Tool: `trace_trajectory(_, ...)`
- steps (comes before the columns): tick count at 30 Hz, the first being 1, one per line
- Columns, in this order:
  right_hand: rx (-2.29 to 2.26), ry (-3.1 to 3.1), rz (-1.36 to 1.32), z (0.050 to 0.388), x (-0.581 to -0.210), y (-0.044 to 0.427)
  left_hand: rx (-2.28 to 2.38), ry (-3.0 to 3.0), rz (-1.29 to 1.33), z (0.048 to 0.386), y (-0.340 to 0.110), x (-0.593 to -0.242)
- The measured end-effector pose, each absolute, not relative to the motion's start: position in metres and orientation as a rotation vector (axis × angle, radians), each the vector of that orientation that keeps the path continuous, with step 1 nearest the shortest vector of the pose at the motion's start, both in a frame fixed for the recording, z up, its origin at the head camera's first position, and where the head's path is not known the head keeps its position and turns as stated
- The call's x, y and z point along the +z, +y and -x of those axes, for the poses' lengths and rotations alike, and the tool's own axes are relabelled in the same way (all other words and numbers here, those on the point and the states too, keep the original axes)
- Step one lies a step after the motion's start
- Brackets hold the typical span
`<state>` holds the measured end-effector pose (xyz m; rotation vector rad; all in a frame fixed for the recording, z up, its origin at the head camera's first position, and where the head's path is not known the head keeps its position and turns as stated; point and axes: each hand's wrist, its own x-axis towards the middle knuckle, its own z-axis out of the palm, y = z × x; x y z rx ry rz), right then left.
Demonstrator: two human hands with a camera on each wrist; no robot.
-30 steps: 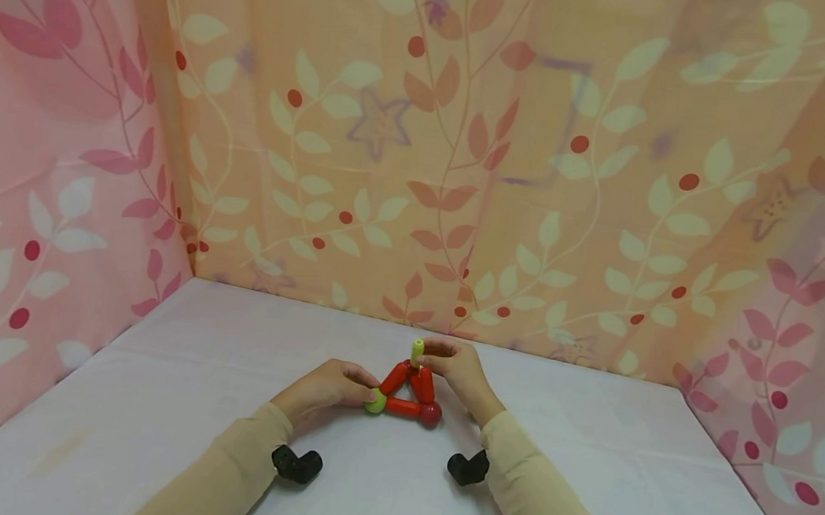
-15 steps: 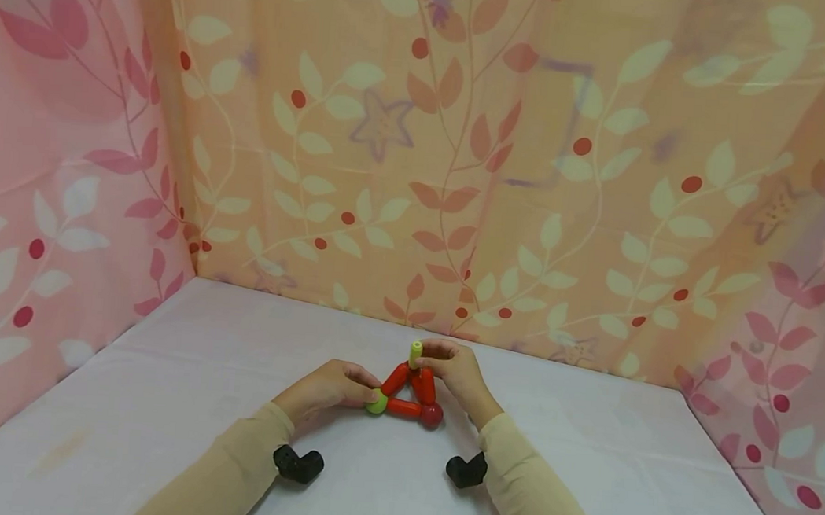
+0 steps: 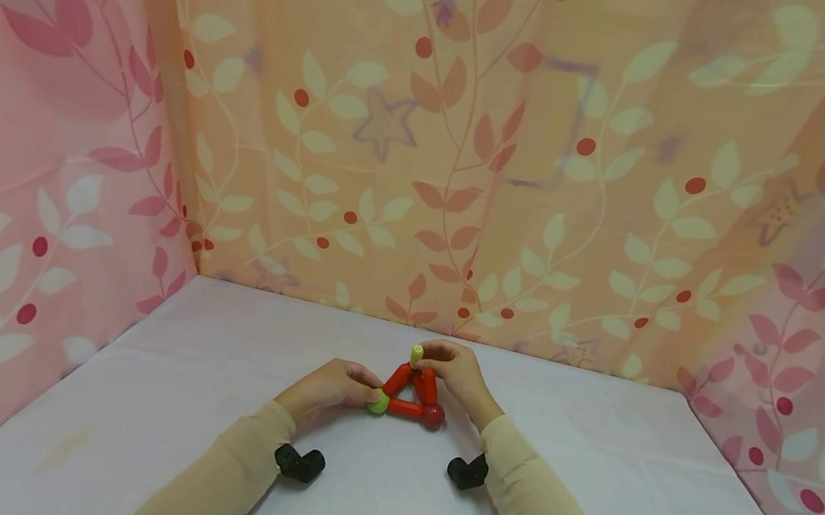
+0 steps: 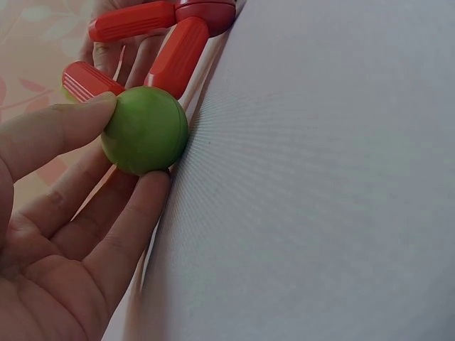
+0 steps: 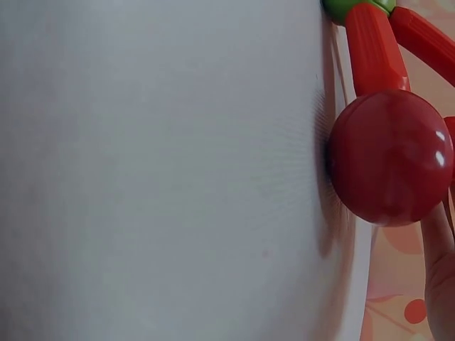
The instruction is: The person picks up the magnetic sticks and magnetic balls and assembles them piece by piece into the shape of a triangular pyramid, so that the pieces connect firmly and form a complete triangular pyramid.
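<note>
A triangle of red rods (image 3: 406, 408) rests on the table, joined at its near corners by a green ball (image 3: 378, 402) and a dark red ball (image 3: 433, 416). My left hand (image 3: 330, 386) holds the green ball; in the left wrist view the thumb lies on one side of it and fingers on the other. At the far corner, a yellow-green rod (image 3: 417, 357) stands up, pinched between thumb and fingers of my right hand (image 3: 458, 374). What joins that corner is hidden. Only a sliver of the right hand (image 5: 441, 277) shows in the right wrist view, beyond the red ball.
A white cloth covers the table (image 3: 238, 326). Behind it hangs an orange leaf-patterned curtain (image 3: 387, 209), with pink curtains at both sides. Black wrist devices (image 3: 299, 463) sit at both sleeve cuffs.
The top of the yellow-green rod sits slightly lower in the right hand's pinch. Otherwise the hands, balls and red rods stay nearly where they were; the head view shifts a little.
</note>
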<state>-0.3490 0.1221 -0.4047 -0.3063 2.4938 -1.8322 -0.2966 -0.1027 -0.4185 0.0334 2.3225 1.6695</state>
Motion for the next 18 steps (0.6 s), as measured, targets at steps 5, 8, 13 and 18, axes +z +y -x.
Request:
trace_trajectory(5,-1.807,2.494,0.307,0.346,-0.400,0.128,1.678,2.308,-0.041,0.297,-0.099,-0.416)
trace_trajectory(8,-1.814,2.472,0.306,0.340,-0.395,0.132,1.644,2.339,-0.070,0.295,-0.100,-0.412)
trace_trajectory(13,-1.864,2.378,0.280,0.327,-0.391,0.140,1.688,2.433,-0.178,0.294,-0.102,-0.403)
trace_trajectory(18,-1.867,2.323,0.285,0.317,-0.388,0.148,1.759,2.504,-0.288,0.299,-0.087,-0.392)
